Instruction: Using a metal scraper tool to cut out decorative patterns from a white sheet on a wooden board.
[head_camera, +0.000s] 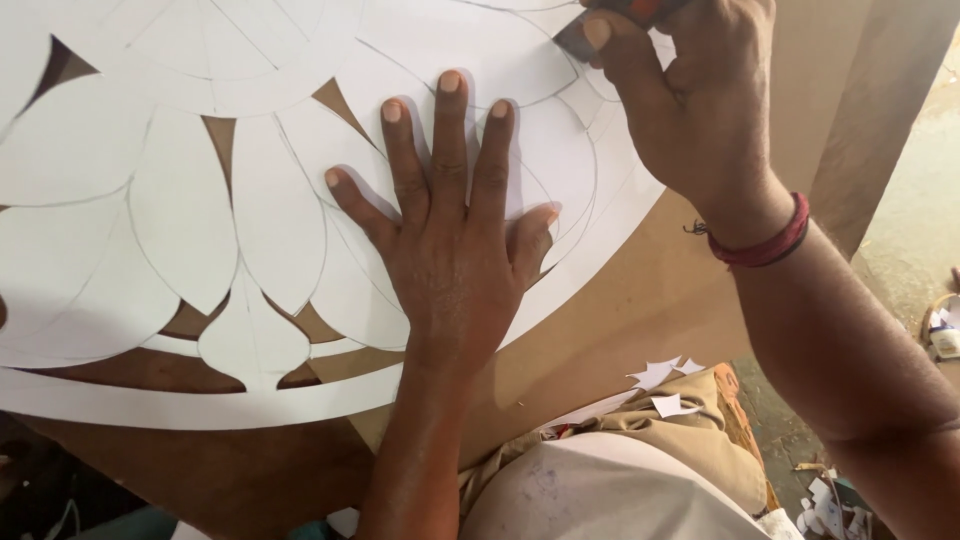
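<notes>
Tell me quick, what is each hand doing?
Left hand: open, pressed flat on the white paper stencil.
Right hand: closed around a small cutting tool at the paper.

I can't see the cutting tool (600, 25) whole: my right hand (690, 110) covers most of it and the top edge crops the rest above the grip. My left hand (455, 240) hides the pencil lines beneath it.
</notes>
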